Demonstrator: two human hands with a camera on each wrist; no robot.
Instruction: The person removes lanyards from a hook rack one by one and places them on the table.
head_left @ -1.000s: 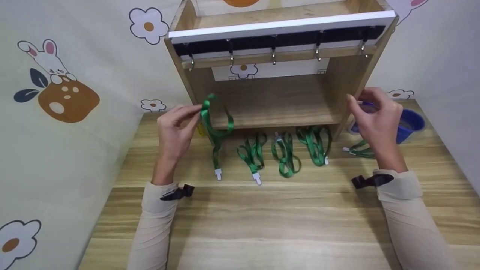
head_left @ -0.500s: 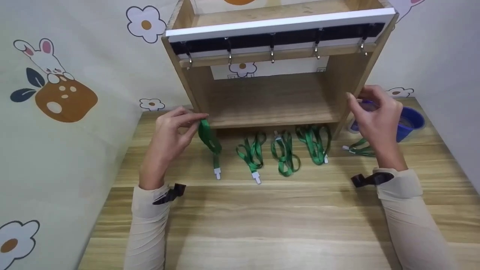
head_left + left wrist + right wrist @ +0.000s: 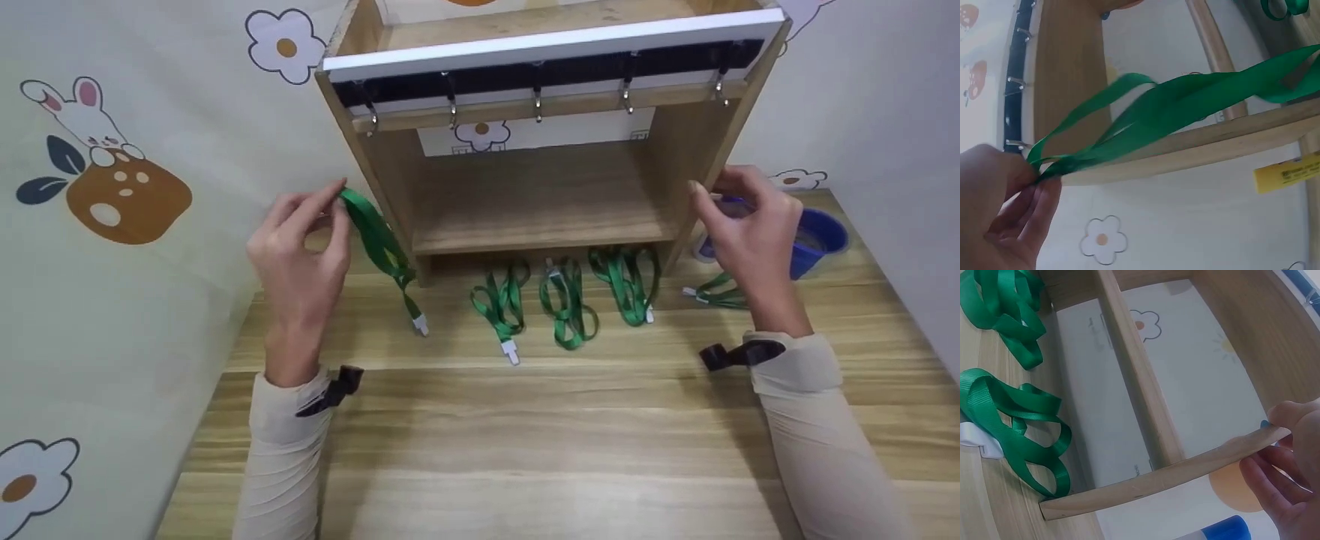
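My left hand [image 3: 304, 262] pinches the top of a green lanyard [image 3: 379, 240] between thumb and fingers, left of the wooden rack [image 3: 540, 195]. The lanyard slants down to its white clip [image 3: 421, 325], close over the table. In the left wrist view the doubled green ribbon [image 3: 1174, 107] runs taut away from the fingers. My right hand [image 3: 757, 232] grips the front edge of the rack's right side panel [image 3: 1174, 481], thumb on the inner face and fingers outside. Several metal hooks [image 3: 538, 105] line the black strip under the rack's white front bar; they hold nothing.
Three bundled green lanyards [image 3: 502, 307] lie in a row before the rack. Another lanyard [image 3: 716, 292] lies right of it, partly behind my right hand. A blue cup [image 3: 817, 240] stands at the far right. Patterned wall covering [image 3: 150, 315] bounds the left side.
My left hand has moved left, drawing the lanyard from a loose loop into a stretched slanting line. Its clip has shifted slightly left and up. The right hand stays on the rack.
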